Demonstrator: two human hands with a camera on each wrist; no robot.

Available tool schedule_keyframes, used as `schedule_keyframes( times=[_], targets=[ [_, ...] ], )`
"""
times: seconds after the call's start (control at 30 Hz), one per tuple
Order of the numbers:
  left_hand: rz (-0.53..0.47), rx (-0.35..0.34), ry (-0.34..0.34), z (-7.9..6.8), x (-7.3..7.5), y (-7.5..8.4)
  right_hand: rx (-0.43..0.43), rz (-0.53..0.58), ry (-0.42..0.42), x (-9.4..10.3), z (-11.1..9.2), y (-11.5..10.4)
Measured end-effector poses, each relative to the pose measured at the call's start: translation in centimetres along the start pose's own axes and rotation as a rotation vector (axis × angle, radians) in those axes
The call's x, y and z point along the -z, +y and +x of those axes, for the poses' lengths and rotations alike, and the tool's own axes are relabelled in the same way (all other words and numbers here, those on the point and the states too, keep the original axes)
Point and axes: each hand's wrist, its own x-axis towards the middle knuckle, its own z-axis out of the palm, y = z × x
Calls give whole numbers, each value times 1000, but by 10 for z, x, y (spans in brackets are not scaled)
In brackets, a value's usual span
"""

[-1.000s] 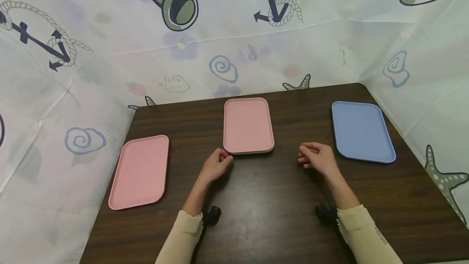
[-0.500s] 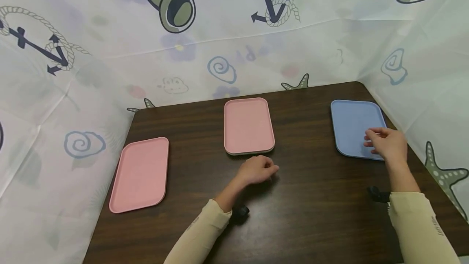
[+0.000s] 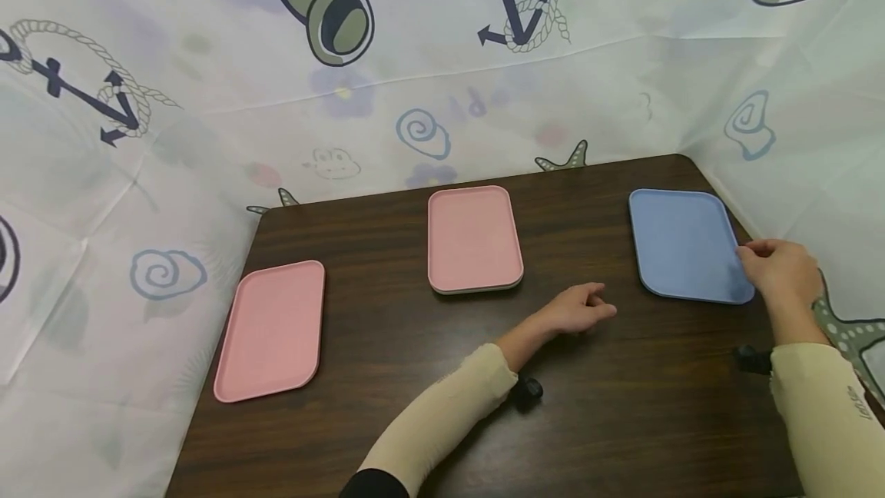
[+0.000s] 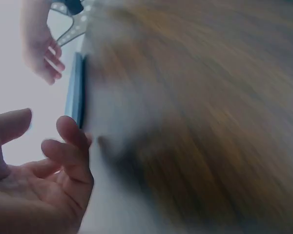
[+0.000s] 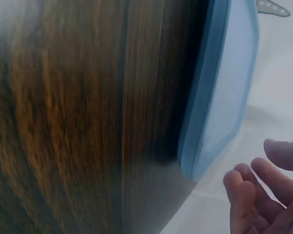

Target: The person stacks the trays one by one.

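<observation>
A blue rectangular tray (image 3: 687, 244) lies at the right of the table. At its right edge is my right hand (image 3: 788, 275); in the right wrist view the loosely bent fingers (image 5: 241, 195) stand apart from the tray, holding nothing. My left hand (image 3: 577, 308) reaches across the table, to the lower left of the blue tray, with nothing in it. Its thumb and fingers (image 4: 73, 161) are spread apart in the left wrist view, and the tray's side (image 4: 74, 92) shows beyond them.
One pink tray (image 3: 475, 240) lies at the back middle, with a greyish edge below its front rim. Another pink tray (image 3: 272, 331) lies at the left. The dark wooden table (image 3: 373, 352) meets a printed white cloth (image 3: 484, 121) behind and at both sides.
My left hand has moved right, from beside the middle pink tray toward the blue tray. My right hand has moved right, passing over the blue tray to its right edge. The trays stay put.
</observation>
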Motion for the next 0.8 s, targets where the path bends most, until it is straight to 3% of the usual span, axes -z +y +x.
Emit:
schedule_keyframes(
  times=[0.2, 0.33, 0.6, 0.8],
  targets=[
    [-187, 75, -30, 27, -21, 13, -42, -51, -110, 0, 8, 4],
    [-276, 104, -54, 39, -29, 18, -49, -64, -132, 0, 11, 5],
    [-403, 96, -130, 45, -34, 17, 12, -78, -180, -3, 16, 7],
    [-429, 86, -112, 51, -34, 16, 110, -86, -228, -4, 20, 13]
  ],
)
